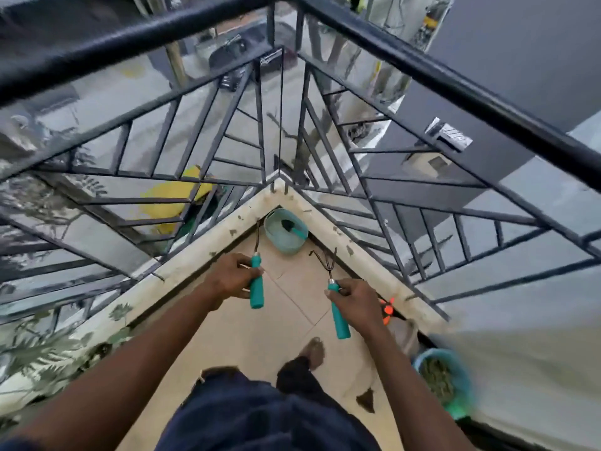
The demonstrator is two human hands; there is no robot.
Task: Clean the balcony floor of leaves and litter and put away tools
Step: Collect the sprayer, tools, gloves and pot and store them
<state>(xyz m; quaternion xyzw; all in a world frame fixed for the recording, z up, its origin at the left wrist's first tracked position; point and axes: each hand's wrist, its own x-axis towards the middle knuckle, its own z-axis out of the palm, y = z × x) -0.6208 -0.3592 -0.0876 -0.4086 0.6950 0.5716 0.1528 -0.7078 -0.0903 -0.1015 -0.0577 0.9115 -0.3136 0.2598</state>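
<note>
Trousers (260, 415) in dark blue fill the near edge of your view, and your bare foot (313, 351) stands on the beige tiled floor (260, 336) just beyond them. A dark leaf scrap (366, 400) lies on the tiles to the right of your leg. Farther right, against the low wall, a blurred teal basin (463, 372) holds a heap of greenish debris (437, 382).

Beyond your foot, your two hands are held apart above the tiles. Your left hand (232, 276) has its fingers curled round the teal handle of a hand tool (257, 291). The handle points back at you and a thin dark shaft points away. Its head is too slight against the ledge to name. Your right hand (356, 299) grips a teal-handled hand rake (338, 315) close to its metal collar, with the bent prongs aimed toward the corner. Just right of that hand, something orange and black (387, 310) lies at the foot of the ledge. It is partly hidden, and you cannot tell what it is.

Farther on, two cream ledges (195, 263) meet in a corner. A teal bowl (286, 247) sits on the floor there, with a teal-handled trowel (294, 228) lying inside it. A black metal railing (422, 70) rises from the ledges, and the street shows through it well below.
</note>
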